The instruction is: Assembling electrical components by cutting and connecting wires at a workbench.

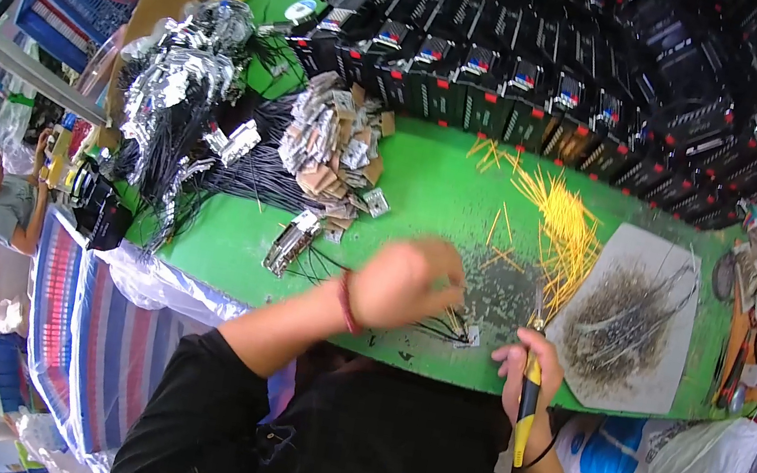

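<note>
green worktop (426,194) at frame centre carries the small wired part (461,332) pinched by the closed left hand (400,286), the right hand (530,365) grips a yellow-handled tool (526,404), with stripped scraps on the white tray (666,389) right and, by my judgement, many wired pieces (329,142) left undone at upper left.

Green table (427,189) carries yellow wires (557,228); black cable bundles (247,178); a grey board (632,322); black boxes (545,94)
</note>
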A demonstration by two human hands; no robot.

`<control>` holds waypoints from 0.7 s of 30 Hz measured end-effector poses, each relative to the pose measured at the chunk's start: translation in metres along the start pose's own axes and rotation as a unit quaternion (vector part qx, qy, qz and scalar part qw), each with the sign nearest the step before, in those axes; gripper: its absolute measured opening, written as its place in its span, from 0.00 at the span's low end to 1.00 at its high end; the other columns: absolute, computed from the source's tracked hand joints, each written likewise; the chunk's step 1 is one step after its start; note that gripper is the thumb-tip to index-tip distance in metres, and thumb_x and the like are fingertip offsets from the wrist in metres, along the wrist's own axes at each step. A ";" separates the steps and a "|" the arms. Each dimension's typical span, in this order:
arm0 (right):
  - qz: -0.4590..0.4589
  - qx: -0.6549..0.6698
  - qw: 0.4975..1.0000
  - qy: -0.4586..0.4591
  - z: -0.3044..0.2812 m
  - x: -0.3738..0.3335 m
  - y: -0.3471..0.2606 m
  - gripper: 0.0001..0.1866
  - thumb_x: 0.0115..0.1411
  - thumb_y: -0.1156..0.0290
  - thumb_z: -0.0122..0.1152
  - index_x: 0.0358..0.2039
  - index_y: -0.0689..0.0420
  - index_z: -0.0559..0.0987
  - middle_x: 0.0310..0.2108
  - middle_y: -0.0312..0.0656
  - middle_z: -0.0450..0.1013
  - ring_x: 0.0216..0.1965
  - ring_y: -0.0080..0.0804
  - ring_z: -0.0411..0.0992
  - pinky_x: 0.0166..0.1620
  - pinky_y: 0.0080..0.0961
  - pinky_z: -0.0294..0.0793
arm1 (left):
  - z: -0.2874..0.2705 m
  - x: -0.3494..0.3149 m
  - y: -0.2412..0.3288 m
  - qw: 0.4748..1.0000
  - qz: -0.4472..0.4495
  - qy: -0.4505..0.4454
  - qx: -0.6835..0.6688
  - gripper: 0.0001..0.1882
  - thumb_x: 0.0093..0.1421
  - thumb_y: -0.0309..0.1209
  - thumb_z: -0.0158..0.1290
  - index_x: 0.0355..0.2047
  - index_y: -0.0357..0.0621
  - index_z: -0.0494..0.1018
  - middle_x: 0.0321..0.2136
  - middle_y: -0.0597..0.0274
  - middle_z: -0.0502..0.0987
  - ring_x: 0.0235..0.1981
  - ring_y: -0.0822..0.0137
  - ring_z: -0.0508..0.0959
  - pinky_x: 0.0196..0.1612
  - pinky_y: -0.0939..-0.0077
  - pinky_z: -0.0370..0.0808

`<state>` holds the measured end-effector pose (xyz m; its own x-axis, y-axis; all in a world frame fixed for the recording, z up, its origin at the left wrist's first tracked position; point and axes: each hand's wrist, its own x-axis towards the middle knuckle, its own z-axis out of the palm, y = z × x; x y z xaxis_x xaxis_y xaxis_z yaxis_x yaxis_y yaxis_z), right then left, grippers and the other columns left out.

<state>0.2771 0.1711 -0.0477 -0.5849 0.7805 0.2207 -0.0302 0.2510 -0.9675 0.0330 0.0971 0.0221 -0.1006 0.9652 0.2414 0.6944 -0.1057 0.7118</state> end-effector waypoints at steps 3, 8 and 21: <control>0.001 0.020 0.999 0.031 -0.004 -0.005 0.001 0.11 0.64 0.74 0.54 0.45 0.62 0.73 0.22 0.41 0.75 0.19 0.19 0.70 0.22 0.15 0.68 | -0.065 0.042 -0.031 0.987 -0.043 0.135 0.081 0.06 0.52 0.28 0.58 0.26 0.38 0.77 0.26 0.52 0.78 0.29 0.54 0.79 0.33 0.66 0.75; -0.005 0.011 1.000 0.005 0.002 0.008 0.000 0.10 0.65 0.75 0.51 0.46 0.61 0.71 0.22 0.41 0.76 0.17 0.16 0.66 0.22 0.14 0.66 | -0.127 0.056 -0.046 0.981 -0.066 0.142 0.111 0.06 0.53 0.27 0.58 0.29 0.36 0.77 0.27 0.55 0.79 0.28 0.63 0.79 0.32 0.72 0.75; -0.010 -0.002 1.000 0.009 0.001 0.011 -0.007 0.09 0.65 0.74 0.51 0.45 0.62 0.71 0.21 0.41 0.74 0.17 0.17 0.67 0.21 0.14 0.65 | -0.108 0.107 -0.030 0.997 0.021 0.002 0.070 0.06 0.51 0.29 0.57 0.27 0.39 0.77 0.24 0.54 0.78 0.25 0.59 0.79 0.32 0.67 0.76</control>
<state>0.2700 0.1774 -0.0390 -0.5697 0.7851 0.2431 -0.0385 0.2700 -0.9621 -0.0754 0.1778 0.0976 -0.0720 0.9598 0.2713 0.7901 -0.1111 0.6029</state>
